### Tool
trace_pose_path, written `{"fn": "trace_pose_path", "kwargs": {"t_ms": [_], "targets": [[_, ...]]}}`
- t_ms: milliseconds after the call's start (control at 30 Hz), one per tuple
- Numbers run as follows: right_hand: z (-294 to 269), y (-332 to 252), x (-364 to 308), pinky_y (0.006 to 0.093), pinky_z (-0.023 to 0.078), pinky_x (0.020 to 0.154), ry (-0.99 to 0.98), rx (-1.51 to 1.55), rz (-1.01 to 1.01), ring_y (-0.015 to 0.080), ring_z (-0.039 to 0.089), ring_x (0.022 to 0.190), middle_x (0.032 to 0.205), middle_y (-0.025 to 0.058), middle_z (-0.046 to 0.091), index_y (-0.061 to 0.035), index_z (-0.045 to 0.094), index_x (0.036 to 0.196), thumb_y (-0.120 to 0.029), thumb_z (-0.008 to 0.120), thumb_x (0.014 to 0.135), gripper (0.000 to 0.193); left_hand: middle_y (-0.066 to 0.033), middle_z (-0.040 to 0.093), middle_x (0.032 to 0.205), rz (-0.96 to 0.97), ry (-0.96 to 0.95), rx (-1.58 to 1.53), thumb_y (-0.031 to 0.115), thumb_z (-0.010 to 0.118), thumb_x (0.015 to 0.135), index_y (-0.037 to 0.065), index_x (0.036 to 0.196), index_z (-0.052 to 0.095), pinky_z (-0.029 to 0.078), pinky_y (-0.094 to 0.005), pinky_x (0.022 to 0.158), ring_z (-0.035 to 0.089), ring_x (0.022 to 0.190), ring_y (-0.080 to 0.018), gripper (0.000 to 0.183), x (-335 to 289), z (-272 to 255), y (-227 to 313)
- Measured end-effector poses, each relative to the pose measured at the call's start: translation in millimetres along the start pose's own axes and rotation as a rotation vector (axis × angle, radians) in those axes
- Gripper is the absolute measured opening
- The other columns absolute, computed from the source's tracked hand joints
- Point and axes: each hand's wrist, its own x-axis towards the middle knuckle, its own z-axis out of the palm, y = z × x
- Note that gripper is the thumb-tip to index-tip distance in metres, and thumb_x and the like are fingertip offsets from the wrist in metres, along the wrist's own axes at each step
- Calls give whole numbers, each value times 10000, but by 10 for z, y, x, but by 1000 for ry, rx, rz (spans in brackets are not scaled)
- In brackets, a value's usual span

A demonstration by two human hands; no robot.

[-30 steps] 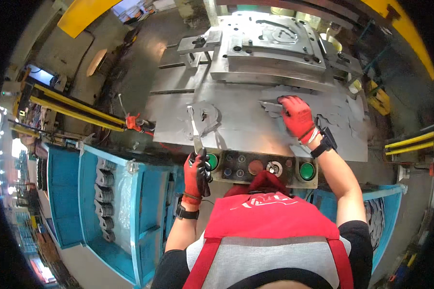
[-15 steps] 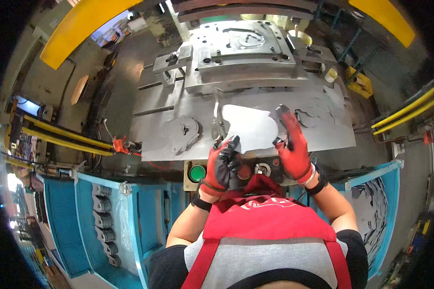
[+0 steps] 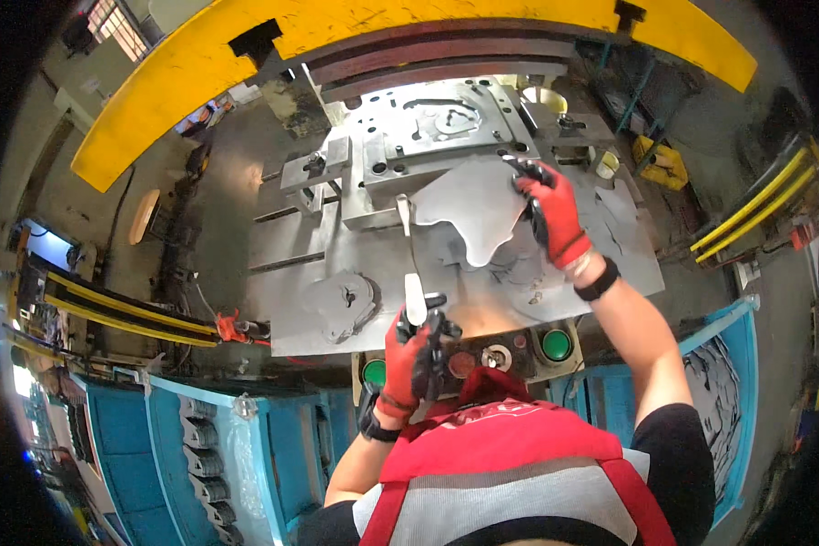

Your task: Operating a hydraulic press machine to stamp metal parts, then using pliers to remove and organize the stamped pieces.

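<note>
A red and black glove covers my left hand (image 3: 414, 350), low at the table's front edge. Its fingers are closed around a long slim metal tool (image 3: 406, 232) pointing away from me; its exact kind is unclear. My right hand (image 3: 553, 214), gloved alike, grips the right edge of a flat grey sheet-metal piece (image 3: 469, 200) with a curved outline. This piece is tilted in front of the steel die (image 3: 373, 196), and the tool's far end reaches its left edge. Beneath and beside it lie more dark flat metal pieces (image 3: 510, 264).
Thin cut metal pieces (image 3: 341, 305) are stacked on the table's left. A yellow press beam (image 3: 446, 20) spans the far side. Green buttons (image 3: 557, 344) sit on a control box at the front edge. Blue bins (image 3: 168, 364) with metal parts flank me.
The sheet piece has moved away from me toward the die and turned, with my right hand now at its edge. My left hand has come nearer to me. The yellow beam shows more fully.
</note>
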Motion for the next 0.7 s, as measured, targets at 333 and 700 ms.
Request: {"fn": "trace_pose_path", "kwargs": {"t_ms": [333,700], "targets": [[813,50,401,224,417,659,-373,-202,-95,55,464,715,784,-29,577,18,608,1017,-19,580,777,244,-17,466,547,29,217,-457,445,360,938,33,974,518,340,-229,338,383,356,-106,443,-129,-425,-2],[719,14,193,211,423,678,-214,-282,-103,52,485,725,815,-31,589,-7,594,1085,-4,556,786,301,7,491,618,-55,234,-143,409,359,948,64,948,555,325,-187,404,407,464,-56,397,93,-490,109]]}}
